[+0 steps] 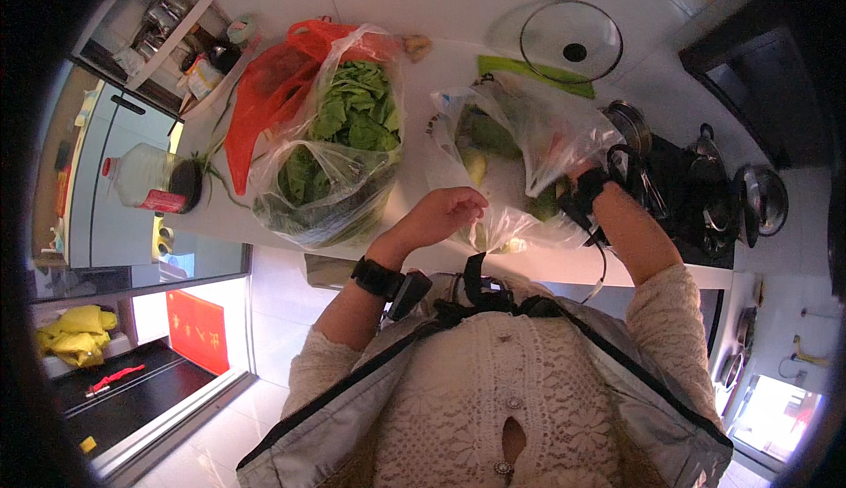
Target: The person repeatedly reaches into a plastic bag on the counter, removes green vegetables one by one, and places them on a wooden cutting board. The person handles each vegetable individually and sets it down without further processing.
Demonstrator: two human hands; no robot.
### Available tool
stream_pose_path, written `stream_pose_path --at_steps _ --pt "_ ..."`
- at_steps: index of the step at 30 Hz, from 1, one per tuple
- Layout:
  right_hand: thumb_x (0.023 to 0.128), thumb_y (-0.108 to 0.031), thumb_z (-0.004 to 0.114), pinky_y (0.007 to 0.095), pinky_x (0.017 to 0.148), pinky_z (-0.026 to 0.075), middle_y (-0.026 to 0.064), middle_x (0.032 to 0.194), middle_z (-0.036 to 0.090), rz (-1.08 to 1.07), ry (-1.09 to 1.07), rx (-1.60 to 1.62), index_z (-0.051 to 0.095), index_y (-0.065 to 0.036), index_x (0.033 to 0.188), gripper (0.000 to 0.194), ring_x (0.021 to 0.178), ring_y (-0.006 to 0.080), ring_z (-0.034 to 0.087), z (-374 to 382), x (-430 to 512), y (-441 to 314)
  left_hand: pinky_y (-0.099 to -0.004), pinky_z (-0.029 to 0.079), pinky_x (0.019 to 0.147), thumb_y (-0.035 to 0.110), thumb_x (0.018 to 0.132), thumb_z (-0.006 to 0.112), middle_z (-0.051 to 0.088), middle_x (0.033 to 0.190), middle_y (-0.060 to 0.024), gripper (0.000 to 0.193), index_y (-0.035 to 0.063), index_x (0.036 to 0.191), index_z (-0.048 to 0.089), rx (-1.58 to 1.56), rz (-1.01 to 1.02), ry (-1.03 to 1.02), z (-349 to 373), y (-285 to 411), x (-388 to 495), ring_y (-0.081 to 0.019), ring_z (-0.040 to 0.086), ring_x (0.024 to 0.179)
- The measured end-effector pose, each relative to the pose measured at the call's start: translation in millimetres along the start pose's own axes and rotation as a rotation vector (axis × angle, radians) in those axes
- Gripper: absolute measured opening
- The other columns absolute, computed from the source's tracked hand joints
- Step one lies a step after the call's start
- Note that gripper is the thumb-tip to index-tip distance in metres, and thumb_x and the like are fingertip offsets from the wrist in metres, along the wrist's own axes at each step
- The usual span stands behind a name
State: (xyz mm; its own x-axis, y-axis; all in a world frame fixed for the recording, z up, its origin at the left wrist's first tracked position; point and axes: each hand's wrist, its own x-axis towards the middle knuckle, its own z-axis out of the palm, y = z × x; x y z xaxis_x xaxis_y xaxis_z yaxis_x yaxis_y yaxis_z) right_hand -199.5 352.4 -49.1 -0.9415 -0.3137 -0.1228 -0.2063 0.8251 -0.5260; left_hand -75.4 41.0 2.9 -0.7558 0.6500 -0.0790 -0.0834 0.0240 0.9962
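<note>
A clear plastic bag [509,137] with green and pale vegetables inside lies on the white counter before me. My left hand [462,209] is at the bag's near left edge, fingers curled; whether they pinch the plastic is unclear. At the bag's right side is my right hand [581,174], largely hidden by the plastic and a wrist strap, so its grip cannot be seen. Left of my hands, leafy green vegetables [360,104] fill another clear plastic bag [350,187]. Against that bag rests a red plastic bag [271,98].
A glass lid [572,41] leans on the wall behind a green board [489,65]. Pans [717,190] and a steel pot [628,124] crowd the dark stove at right. At left are a large plastic bottle [155,180] with dark liquid and a shelf rack [168,41]. Ginger-like root [416,46] lies behind.
</note>
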Motion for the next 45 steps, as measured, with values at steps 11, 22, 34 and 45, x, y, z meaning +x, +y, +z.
stream_pose_path --at_steps 11,22,34,45 --pt "0.095 -0.031 0.046 0.0458 0.107 0.031 0.0060 0.148 0.018 0.056 0.103 1.303 0.021 -0.014 0.143 0.057 0.130 0.0277 0.032 -17.7 95.9 39.6 -0.0264 0.046 0.073 0.005 0.088 0.054 0.063 0.087 -0.0056 0.016 -0.0001 0.102 0.059 0.077 0.039 0.139 -5.3 4.5 -18.7 -0.0122 0.056 0.079" --pt "0.095 -0.025 0.046 0.0449 0.103 0.033 0.0087 0.140 0.028 -0.153 -0.004 -0.197 0.030 -0.010 0.135 0.046 0.124 0.0289 0.035 17.2 105.3 -9.4 -0.0257 0.045 0.077 0.006 0.089 0.048 0.062 0.091 -0.0019 0.019 0.0039 0.104 0.060 0.126 -0.035 0.184 -7.4 13.0 -30.4 -0.0108 0.055 0.083" --pt "0.092 -0.023 0.050 0.0440 0.096 0.037 0.0096 0.130 0.037 -0.154 0.005 -0.376 0.036 -0.009 0.128 0.041 0.115 0.0299 0.041 13.5 154.8 -24.5 -0.0261 0.046 0.072 0.009 0.088 0.057 0.062 0.088 -0.0042 0.015 0.0026 0.100 0.060 0.032 -0.050 0.367 -1.8 -15.2 -50.8 -0.0117 0.055 0.078" --pt "0.089 -0.021 0.054 0.0432 0.091 0.040 0.0103 0.121 0.045 -0.214 0.079 -0.356 0.042 -0.007 0.121 0.037 0.106 0.0307 0.047 -3.7 159.8 -31.4 -0.0273 0.047 0.077 0.010 0.092 0.052 0.062 0.091 -0.0026 0.015 0.0034 0.103 0.059 0.023 -0.050 0.367 1.7 -8.4 -57.1 -0.0109 0.057 0.084"
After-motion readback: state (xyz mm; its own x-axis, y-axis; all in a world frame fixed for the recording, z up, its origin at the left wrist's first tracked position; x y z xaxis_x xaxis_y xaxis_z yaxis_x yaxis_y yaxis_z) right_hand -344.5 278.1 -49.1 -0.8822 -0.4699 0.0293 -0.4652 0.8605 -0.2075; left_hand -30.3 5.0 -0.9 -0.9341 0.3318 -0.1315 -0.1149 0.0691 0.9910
